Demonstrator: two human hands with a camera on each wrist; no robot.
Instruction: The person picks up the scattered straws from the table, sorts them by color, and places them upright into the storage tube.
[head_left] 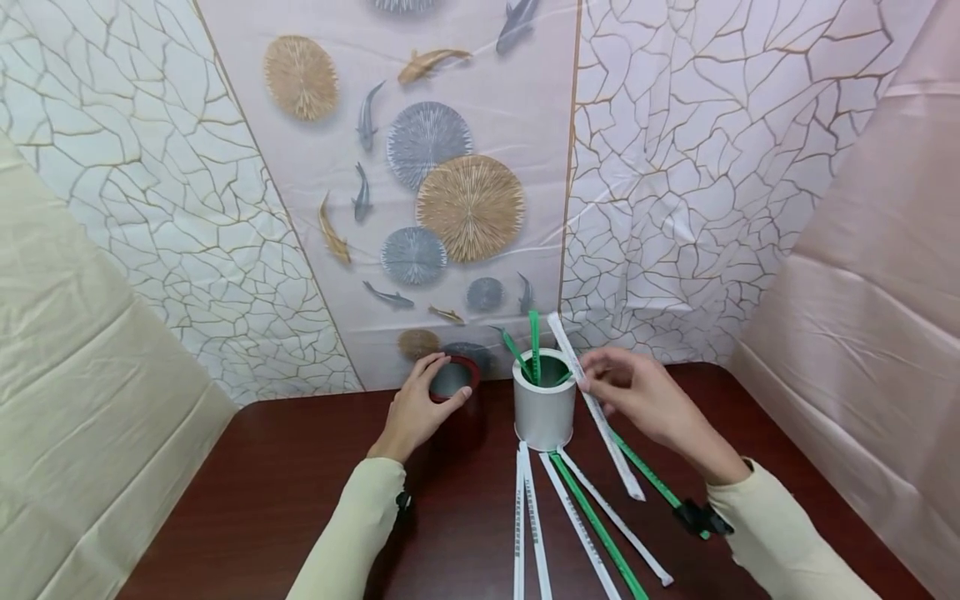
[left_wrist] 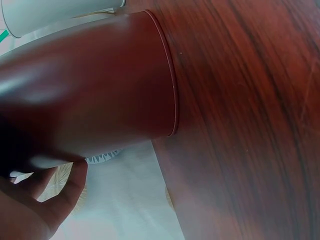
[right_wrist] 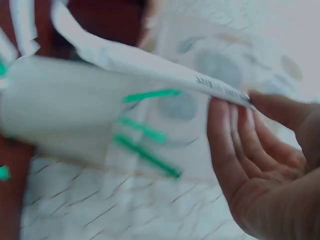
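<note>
My left hand [head_left: 415, 408] holds a dark red cylindrical cup [left_wrist: 100, 85] by its upper part, fingers on the far side and thumb at the rim. The cup stands upright on the table. My right hand [head_left: 645, 396] pinches a long white paper-wrapped straw [head_left: 597, 407] between thumb and fingertips. It hangs slanted just right of a white cylindrical cup [head_left: 543, 419], its upper end above that cup's rim. Inside the white cup stand several green-wrapped straws [head_left: 535, 346]. In the right wrist view, the white straw [right_wrist: 150, 65] passes in front of the white cup [right_wrist: 65, 100], blurred.
On the dark wooden table [head_left: 300, 492], several white-wrapped straws [head_left: 519, 525] and a green-wrapped straw [head_left: 600, 525] fan out in front of the white cup. Another green straw [head_left: 652, 471] lies under my right forearm. A patterned cloth backdrop [head_left: 472, 208] rises behind the table.
</note>
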